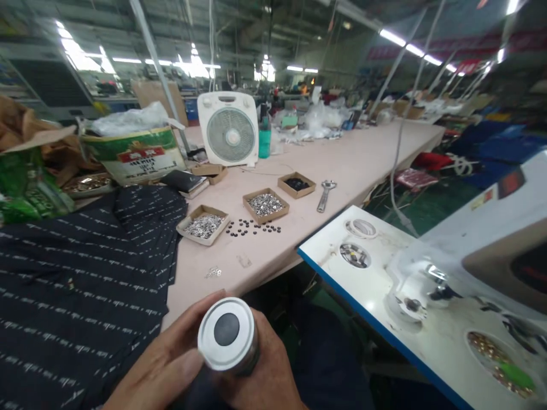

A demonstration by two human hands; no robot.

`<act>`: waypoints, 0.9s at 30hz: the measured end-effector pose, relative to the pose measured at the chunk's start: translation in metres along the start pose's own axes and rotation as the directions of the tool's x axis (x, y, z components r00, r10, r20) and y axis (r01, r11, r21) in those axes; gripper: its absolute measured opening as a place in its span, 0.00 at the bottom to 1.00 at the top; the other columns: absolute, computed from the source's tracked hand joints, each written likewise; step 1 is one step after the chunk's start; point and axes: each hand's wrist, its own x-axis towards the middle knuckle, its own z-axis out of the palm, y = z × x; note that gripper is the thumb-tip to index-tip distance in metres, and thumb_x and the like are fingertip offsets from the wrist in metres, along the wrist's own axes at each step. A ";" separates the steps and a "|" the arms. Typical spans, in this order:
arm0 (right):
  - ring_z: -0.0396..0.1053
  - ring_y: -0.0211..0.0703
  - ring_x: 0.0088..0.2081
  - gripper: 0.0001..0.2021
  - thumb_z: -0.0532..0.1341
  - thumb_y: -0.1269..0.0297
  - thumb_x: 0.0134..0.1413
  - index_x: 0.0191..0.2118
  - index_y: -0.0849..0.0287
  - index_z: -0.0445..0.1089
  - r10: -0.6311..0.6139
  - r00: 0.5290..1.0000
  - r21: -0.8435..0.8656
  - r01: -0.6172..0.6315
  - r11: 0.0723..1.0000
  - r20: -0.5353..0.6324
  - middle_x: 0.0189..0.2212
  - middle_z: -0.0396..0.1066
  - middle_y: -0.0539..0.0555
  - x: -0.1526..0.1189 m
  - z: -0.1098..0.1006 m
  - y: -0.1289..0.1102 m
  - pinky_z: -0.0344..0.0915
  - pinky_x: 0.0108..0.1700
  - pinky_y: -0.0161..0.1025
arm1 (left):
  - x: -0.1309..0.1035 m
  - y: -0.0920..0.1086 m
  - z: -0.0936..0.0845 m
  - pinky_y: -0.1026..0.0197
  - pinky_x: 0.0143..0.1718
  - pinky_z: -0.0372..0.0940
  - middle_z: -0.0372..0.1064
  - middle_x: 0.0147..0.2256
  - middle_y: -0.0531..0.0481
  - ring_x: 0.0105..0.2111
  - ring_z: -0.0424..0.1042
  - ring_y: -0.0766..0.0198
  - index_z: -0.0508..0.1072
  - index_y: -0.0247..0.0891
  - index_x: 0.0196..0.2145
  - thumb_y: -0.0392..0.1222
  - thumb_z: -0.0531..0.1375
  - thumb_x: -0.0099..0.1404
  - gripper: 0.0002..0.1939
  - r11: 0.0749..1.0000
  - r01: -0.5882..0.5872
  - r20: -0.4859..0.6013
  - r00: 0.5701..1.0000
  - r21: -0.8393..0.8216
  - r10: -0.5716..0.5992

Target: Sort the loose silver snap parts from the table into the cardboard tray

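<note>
Both my hands are wrapped round a can [205, 341] with a pale metal top and a dark round disc in its centre. My left hand [166, 359] grips its left side, the thumb near the rim. Around its right side curls my right hand [271, 364]; the lower part of the can is hidden by my fingers. Beyond the can, a few small silver rings [212, 272] lie on the pinkish table [231, 265]. Dark patterned cloth [85, 290] spreads to the left of my left hand.
Cardboard trays of metal pieces [203, 225] [265, 205], a tray of black pieces [296, 183], scattered black snaps [243, 228] and an adjustable wrench [326, 196] lie ahead. Behind stands a white fan [231, 131]. A white machine [482, 228] on its own table [376, 290] occupies the right.
</note>
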 end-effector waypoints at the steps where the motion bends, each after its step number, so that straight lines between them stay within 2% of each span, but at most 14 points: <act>1: 0.77 0.53 0.46 0.32 0.73 0.65 0.39 0.55 0.56 0.72 -0.009 1.000 -0.008 0.009 1.000 -0.009 0.47 0.78 0.56 0.000 0.003 -0.001 0.75 0.48 0.42 | 0.003 0.005 0.006 0.47 0.60 0.64 0.73 0.56 0.46 0.60 0.67 0.41 0.73 0.47 0.60 0.66 0.66 0.58 0.36 0.999 0.029 -0.006 1.000 -0.028 -0.029; 5: 0.78 0.54 0.43 0.28 0.73 0.61 0.43 0.53 0.58 0.74 -0.019 0.999 -0.046 0.016 0.999 -0.049 0.45 0.78 0.58 0.002 0.013 -0.004 0.76 0.43 0.42 | 0.013 0.018 0.021 0.60 0.50 0.65 0.75 0.49 0.49 0.51 0.72 0.52 0.73 0.45 0.57 0.57 0.68 0.60 0.30 0.997 0.053 0.062 0.997 -0.061 -0.050; 9: 0.77 0.52 0.41 0.25 0.73 0.59 0.43 0.50 0.56 0.75 -0.024 0.994 -0.167 0.006 0.986 -0.105 0.41 0.79 0.56 0.003 0.020 -0.004 0.76 0.40 0.40 | 0.014 0.017 0.016 0.64 0.46 0.63 0.74 0.45 0.52 0.46 0.70 0.60 0.71 0.47 0.59 0.51 0.66 0.65 0.26 0.990 0.038 0.108 0.994 -0.136 -0.023; 12: 0.77 0.51 0.41 0.24 0.73 0.58 0.42 0.48 0.55 0.76 -0.060 0.992 -0.263 0.029 0.964 -0.113 0.39 0.79 0.54 0.004 0.024 -0.001 0.75 0.41 0.39 | 0.013 0.017 0.012 0.63 0.44 0.62 0.73 0.42 0.52 0.42 0.69 0.60 0.71 0.46 0.58 0.49 0.66 0.64 0.26 0.980 0.079 0.122 0.991 -0.182 -0.057; 16: 0.77 0.51 0.40 0.25 0.72 0.59 0.42 0.49 0.55 0.75 -0.041 0.993 -0.274 0.010 0.962 -0.107 0.40 0.79 0.54 0.001 0.028 0.006 0.75 0.40 0.39 | 0.017 0.016 0.014 0.63 0.39 0.61 0.72 0.38 0.51 0.37 0.68 0.62 0.73 0.42 0.56 0.47 0.67 0.60 0.26 0.973 0.132 0.113 0.987 -0.191 -0.112; 20: 0.77 0.50 0.40 0.25 0.72 0.62 0.41 0.50 0.55 0.75 0.005 0.997 -0.218 -0.020 0.976 -0.073 0.41 0.79 0.54 -0.002 0.023 0.008 0.74 0.40 0.37 | 0.020 0.007 0.012 0.62 0.44 0.62 0.73 0.42 0.49 0.43 0.69 0.59 0.71 0.42 0.58 0.50 0.65 0.64 0.26 0.975 0.138 0.133 0.984 -0.174 -0.116; 22: 0.77 0.49 0.40 0.25 0.72 0.62 0.42 0.50 0.55 0.75 0.012 0.999 -0.176 -0.019 0.984 -0.045 0.42 0.79 0.54 -0.003 0.018 0.006 0.74 0.41 0.37 | 0.019 0.002 0.010 0.60 0.48 0.63 0.74 0.46 0.48 0.46 0.70 0.56 0.71 0.43 0.59 0.54 0.64 0.64 0.28 0.988 0.064 0.142 0.989 -0.138 -0.044; 24: 0.77 0.49 0.40 0.24 0.72 0.60 0.43 0.49 0.55 0.75 0.001 0.999 -0.129 -0.006 0.992 -0.040 0.42 0.78 0.54 -0.003 0.014 0.003 0.74 0.43 0.38 | 0.017 -0.002 0.010 0.58 0.53 0.62 0.72 0.52 0.47 0.51 0.69 0.52 0.70 0.44 0.60 0.51 0.69 0.55 0.35 0.997 -0.030 0.141 0.989 -0.072 0.040; 27: 0.77 0.52 0.42 0.19 0.71 0.57 0.49 0.48 0.54 0.77 -0.008 0.997 -0.077 0.003 0.997 -0.071 0.42 0.79 0.54 -0.003 0.010 -0.002 0.75 0.44 0.41 | 0.016 -0.004 0.017 0.58 0.58 0.60 0.70 0.57 0.49 0.57 0.68 0.48 0.69 0.47 0.58 0.34 0.70 0.40 0.45 0.990 -0.101 0.086 0.992 0.094 0.093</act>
